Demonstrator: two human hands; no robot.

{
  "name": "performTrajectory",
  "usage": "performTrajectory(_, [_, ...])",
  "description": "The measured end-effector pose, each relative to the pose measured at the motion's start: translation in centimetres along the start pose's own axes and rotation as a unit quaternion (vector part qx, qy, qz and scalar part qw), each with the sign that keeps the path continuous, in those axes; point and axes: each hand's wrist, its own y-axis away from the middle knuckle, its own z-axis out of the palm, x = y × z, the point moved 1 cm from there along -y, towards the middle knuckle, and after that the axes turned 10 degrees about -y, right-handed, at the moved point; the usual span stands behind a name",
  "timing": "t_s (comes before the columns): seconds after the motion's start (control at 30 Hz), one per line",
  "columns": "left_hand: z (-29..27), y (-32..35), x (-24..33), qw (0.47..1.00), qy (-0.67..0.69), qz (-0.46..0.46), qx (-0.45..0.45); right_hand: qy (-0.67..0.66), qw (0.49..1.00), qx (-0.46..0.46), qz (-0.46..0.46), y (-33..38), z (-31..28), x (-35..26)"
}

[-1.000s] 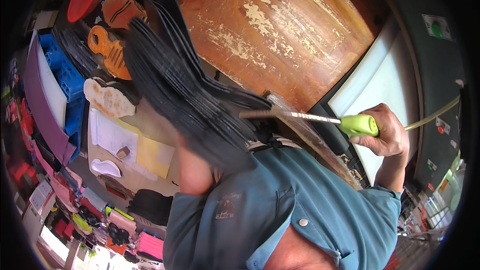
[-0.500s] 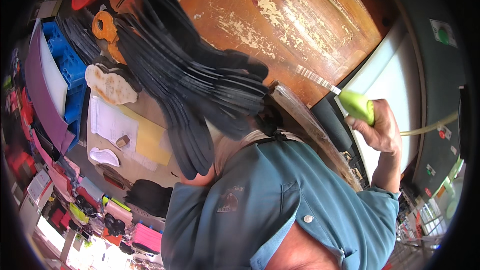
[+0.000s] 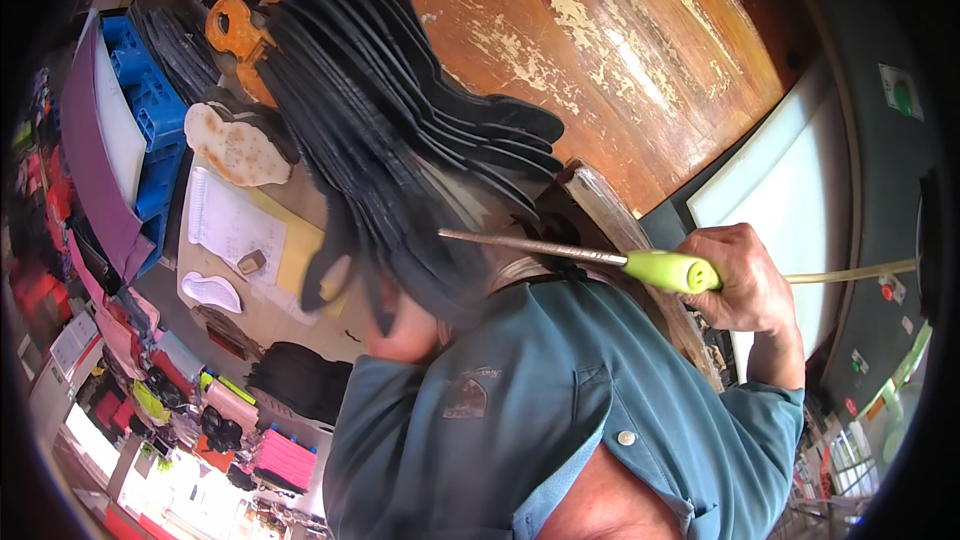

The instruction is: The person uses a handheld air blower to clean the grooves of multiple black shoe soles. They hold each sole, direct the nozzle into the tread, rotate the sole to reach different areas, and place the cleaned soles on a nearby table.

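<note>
A thick fanned stack of black shoe soles (image 3: 375, 90) lies across the upper left, its lower ends hanging towards my body. My left hand (image 3: 402, 328) grips these lower ends, its fingers mostly hidden behind blurred soles. At the right, my right hand (image 3: 745, 275) is closed around a tool with a lime-green handle (image 3: 665, 270) and a long thin metal shaft (image 3: 550, 245). The shaft points left, its tip at the lower part of the stack; whether it touches cannot be told.
A worn orange-brown wooden board (image 3: 600, 50) lies beyond the stack. Left are an orange scissor-like handle (image 3: 235, 35), a pale sole-shaped piece (image 3: 235, 148), a notepad (image 3: 235, 225) and a blue crate (image 3: 160, 120). A white panel (image 3: 765, 165) stands at the right.
My right hand has turned the tool from pointing up-left to pointing left, bringing its shaft over to the soles. The lower soles have shifted and bent around my left hand.
</note>
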Motion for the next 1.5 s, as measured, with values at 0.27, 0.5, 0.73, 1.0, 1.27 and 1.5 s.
performTrajectory(0.27, [1.6, -2.2, -0.4, 0.996, 0.075, -0.046, 0.019, -0.039, 0.995, 0.079, 0.046, -1.4, 0.4, -0.6])
performTrajectory(0.5, [1.1, -2.4, -1.1, 0.921, 0.351, -0.104, -0.129, -0.014, 0.987, 0.114, 0.114, -1.7, -1.4, -0.2])
performTrajectory(0.73, [0.7, -2.4, -2.0, 0.925, 0.340, -0.112, -0.129, -0.056, 0.991, 0.095, 0.070, -1.3, -1.9, 0.1])
performTrajectory(1.0, [-1.0, -2.1, -3.6, 0.961, 0.246, -0.059, -0.115, -0.058, 0.987, 0.106, 0.104, -1.7, -2.5, 0.0])
performTrajectory(1.27, [0.8, -1.9, -2.5, 0.987, 0.135, -0.046, -0.076, -0.098, 0.990, 0.087, 0.047, -1.3, -2.3, -0.1])
performTrajectory(1.5, [3.9, -1.0, 0.6, 0.916, 0.303, -0.115, -0.237, -0.080, 0.993, 0.088, 0.024, -1.4, -1.8, -0.3])
